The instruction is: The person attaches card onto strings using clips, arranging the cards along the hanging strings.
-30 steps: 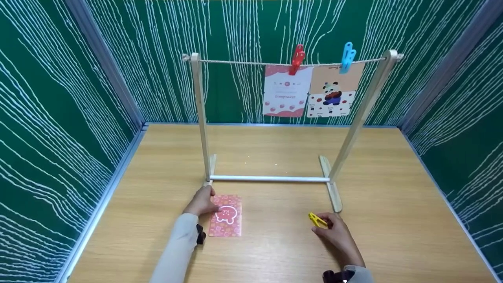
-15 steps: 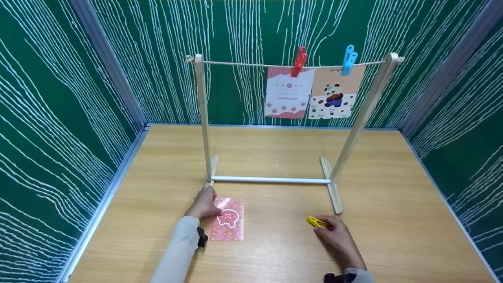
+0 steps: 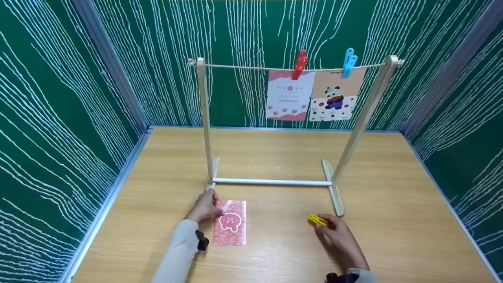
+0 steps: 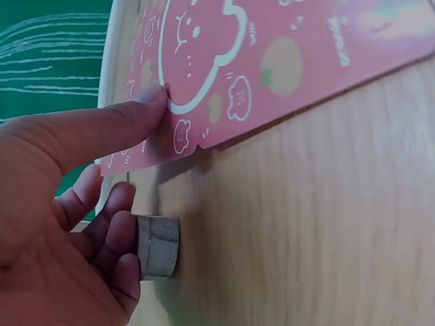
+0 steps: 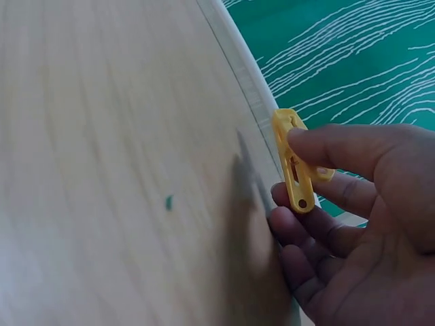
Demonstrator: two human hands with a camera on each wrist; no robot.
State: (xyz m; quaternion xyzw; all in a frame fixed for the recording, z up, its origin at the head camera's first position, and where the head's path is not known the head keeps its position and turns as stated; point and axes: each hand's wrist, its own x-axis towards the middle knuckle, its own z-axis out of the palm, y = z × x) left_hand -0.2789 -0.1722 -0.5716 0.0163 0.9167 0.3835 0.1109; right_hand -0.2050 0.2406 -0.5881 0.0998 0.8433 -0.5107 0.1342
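In the head view my left hand [image 3: 205, 206] pinches a pink card [image 3: 230, 223] with a white-outlined bear face by its left edge. The left wrist view shows the thumb on top of the card [image 4: 272, 68] and fingers beneath, with that edge raised off the table. Those lower fingers are beside the end of a wooden foot [image 4: 159, 246]. My right hand [image 3: 338, 232], near the rack's right foot, holds a yellow clothespin [image 5: 293, 163] between thumb and fingers, above the tabletop.
A wooden rack with a white crossbar [image 3: 271, 181] stands ahead, a rope [image 3: 239, 67] strung between its posts. From the rope hang a strawberry card [image 3: 290, 96] under a red clothespin [image 3: 300, 65] and a panda card [image 3: 334, 98] under a blue clothespin [image 3: 349, 63]. Green walls surround the table.
The yellow clothespin has turned a little in my right hand's fingers. My left hand keeps its pinch on the pink card, almost in place. The whole head view has shifted slightly.
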